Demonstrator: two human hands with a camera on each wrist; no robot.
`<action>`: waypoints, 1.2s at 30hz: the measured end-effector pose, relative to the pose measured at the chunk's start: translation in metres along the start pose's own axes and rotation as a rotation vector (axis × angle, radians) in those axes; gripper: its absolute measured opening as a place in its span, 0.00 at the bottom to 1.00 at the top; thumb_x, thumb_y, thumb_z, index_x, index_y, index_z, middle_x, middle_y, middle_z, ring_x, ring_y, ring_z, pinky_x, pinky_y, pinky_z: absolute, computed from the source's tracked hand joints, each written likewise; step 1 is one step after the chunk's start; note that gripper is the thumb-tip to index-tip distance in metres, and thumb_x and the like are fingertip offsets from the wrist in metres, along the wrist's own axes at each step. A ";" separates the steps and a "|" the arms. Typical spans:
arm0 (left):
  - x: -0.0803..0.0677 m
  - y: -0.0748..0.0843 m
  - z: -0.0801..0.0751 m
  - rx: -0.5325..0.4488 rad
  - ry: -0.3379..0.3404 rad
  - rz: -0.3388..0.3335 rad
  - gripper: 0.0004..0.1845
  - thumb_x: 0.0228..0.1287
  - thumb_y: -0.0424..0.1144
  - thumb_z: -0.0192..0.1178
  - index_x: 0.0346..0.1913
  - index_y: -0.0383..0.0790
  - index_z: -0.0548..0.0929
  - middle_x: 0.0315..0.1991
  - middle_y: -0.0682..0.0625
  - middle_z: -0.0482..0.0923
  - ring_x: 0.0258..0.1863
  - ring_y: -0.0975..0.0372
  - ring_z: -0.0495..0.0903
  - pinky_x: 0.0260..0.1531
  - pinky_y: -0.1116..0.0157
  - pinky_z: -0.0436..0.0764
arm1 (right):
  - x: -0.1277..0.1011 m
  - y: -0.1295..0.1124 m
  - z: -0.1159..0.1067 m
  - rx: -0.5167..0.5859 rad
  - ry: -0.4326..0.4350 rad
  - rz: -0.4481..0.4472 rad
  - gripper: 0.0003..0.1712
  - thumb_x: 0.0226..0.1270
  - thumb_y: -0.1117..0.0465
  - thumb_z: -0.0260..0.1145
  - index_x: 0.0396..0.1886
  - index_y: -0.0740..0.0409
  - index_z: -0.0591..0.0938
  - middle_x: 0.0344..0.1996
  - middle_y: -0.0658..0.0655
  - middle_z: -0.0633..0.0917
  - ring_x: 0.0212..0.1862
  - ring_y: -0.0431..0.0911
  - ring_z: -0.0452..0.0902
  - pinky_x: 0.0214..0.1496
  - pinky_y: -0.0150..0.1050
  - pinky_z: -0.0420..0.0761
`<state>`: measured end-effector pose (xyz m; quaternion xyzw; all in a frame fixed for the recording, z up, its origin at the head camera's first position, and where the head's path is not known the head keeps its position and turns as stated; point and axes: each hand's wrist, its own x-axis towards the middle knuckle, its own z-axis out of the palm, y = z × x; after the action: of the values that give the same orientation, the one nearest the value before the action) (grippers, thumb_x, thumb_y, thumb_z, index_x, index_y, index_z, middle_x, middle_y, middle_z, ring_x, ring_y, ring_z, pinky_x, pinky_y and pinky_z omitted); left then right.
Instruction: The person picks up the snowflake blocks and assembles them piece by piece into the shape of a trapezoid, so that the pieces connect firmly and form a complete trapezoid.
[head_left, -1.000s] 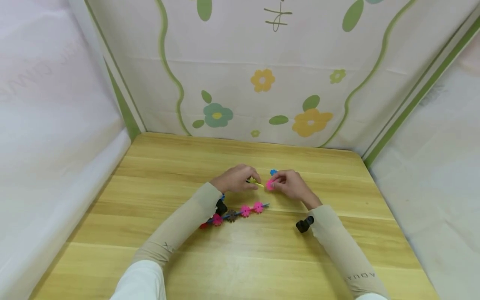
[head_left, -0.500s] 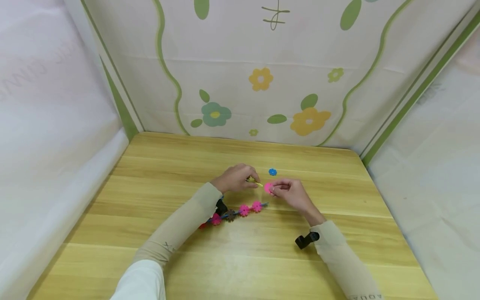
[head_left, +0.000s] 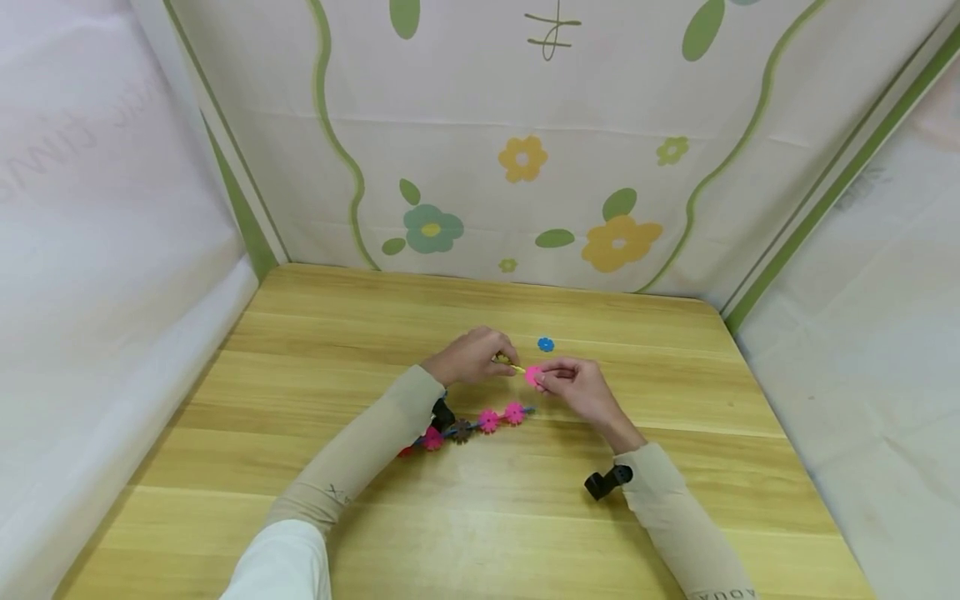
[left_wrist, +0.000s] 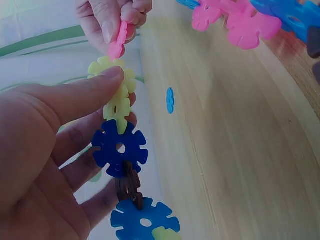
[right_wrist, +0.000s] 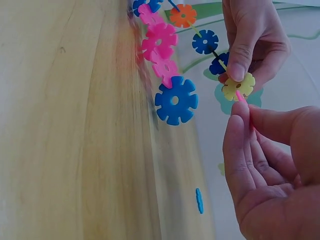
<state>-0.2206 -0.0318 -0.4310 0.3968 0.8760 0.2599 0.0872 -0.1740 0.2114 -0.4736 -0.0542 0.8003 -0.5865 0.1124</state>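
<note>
Left hand pinches yellow snowflake piece at end of linked chain trailing onto bench. Right hand pinches pink piece, its edge touching the yellow. Loose blue piece lies on bench just beyond.

You wear long, snug beige fabric sleeves on both arms, running down to the wrists, with white cloth showing above them near the upper arms. Small dark lettering is printed along each sleeve. A small black wrist-mounted camera sits at your right wrist, another black camera at your left.
</note>
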 end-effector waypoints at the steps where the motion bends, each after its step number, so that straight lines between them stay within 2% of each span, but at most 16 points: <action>1: 0.000 0.000 0.000 -0.006 0.002 0.005 0.08 0.70 0.36 0.70 0.47 0.38 0.93 0.49 0.46 0.92 0.49 0.57 0.90 0.53 0.59 0.88 | 0.000 0.000 0.000 -0.004 -0.003 -0.004 0.11 0.76 0.63 0.70 0.52 0.63 0.88 0.43 0.61 0.92 0.49 0.62 0.90 0.51 0.46 0.90; 16: 0.002 -0.002 0.000 -0.037 0.025 0.017 0.07 0.69 0.34 0.71 0.46 0.38 0.94 0.46 0.46 0.93 0.45 0.58 0.91 0.47 0.63 0.88 | 0.002 -0.005 -0.001 -0.028 -0.023 -0.023 0.13 0.78 0.61 0.68 0.53 0.66 0.87 0.45 0.65 0.91 0.49 0.62 0.90 0.51 0.47 0.90; 25: 0.001 0.001 0.000 -0.058 0.014 -0.012 0.07 0.70 0.33 0.70 0.46 0.39 0.94 0.47 0.46 0.93 0.47 0.58 0.91 0.49 0.61 0.89 | 0.001 -0.006 0.000 -0.016 -0.020 -0.037 0.12 0.77 0.63 0.69 0.52 0.66 0.88 0.43 0.63 0.92 0.49 0.64 0.90 0.51 0.50 0.90; 32: 0.003 0.006 0.000 -0.037 0.014 0.025 0.07 0.69 0.34 0.70 0.46 0.38 0.94 0.46 0.46 0.93 0.47 0.58 0.92 0.50 0.62 0.89 | 0.003 -0.008 0.000 -0.030 -0.017 -0.044 0.10 0.76 0.65 0.68 0.51 0.64 0.89 0.42 0.62 0.92 0.49 0.66 0.89 0.51 0.53 0.90; 36: 0.005 0.006 0.000 -0.034 0.024 0.024 0.07 0.69 0.35 0.70 0.45 0.40 0.94 0.44 0.47 0.93 0.45 0.59 0.92 0.49 0.63 0.89 | 0.004 -0.013 0.002 -0.042 -0.003 -0.048 0.09 0.76 0.65 0.68 0.50 0.64 0.89 0.42 0.64 0.92 0.46 0.62 0.90 0.51 0.55 0.90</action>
<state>-0.2201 -0.0249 -0.4274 0.4028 0.8676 0.2804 0.0801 -0.1784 0.2050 -0.4624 -0.0769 0.8106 -0.5721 0.0984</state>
